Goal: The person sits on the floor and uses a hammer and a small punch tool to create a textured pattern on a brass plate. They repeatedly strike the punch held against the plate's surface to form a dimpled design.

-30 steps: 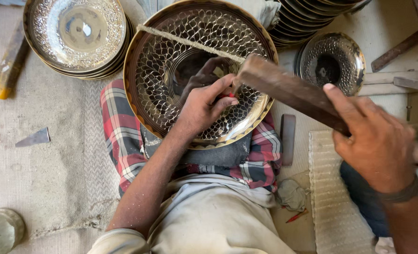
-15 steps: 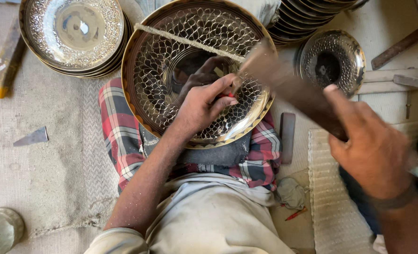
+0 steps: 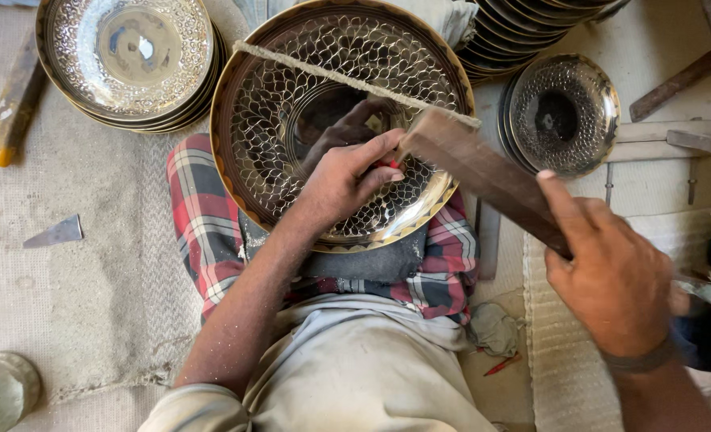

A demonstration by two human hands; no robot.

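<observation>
1. Plate [image 3: 291,136]: a large round metal dish, shiny, its face covered with an engraved scale pattern and its rim banded in gold. It rests tilted on my lap, over the checked cloth [image 3: 203,232] in red, white and grey.
2. My left hand [image 3: 347,180]: it lies on the plate's face, wrist bent down from a dusty forearm. Fingers and thumb are pressed together, pinching a small tool [image 3: 389,166], red where it shows; its tip is hidden.
3. Mallet [image 3: 483,172]: a long, dark, flat-sided wooden bar, worn along its edges. Its far end sits just beside my left fingertips, over the tool.
4. My right hand [image 3: 611,276]: wrapped tight around the mallet's near end, forefinger laid straight along the wood, a band at the wrist.
5. String [image 3: 347,80]: a pale, rough cord stretched across the plate's upper half.
6. Stack [image 3: 127,60]: finished plates of the same embossed metal, to my upper left.
7. Small dish [image 3: 563,112]: perforated metal with a dark centre, to the right on a short stack.
8. Floor mat [image 3: 67,304]: coarse woven fabric, dusted grey.
</observation>
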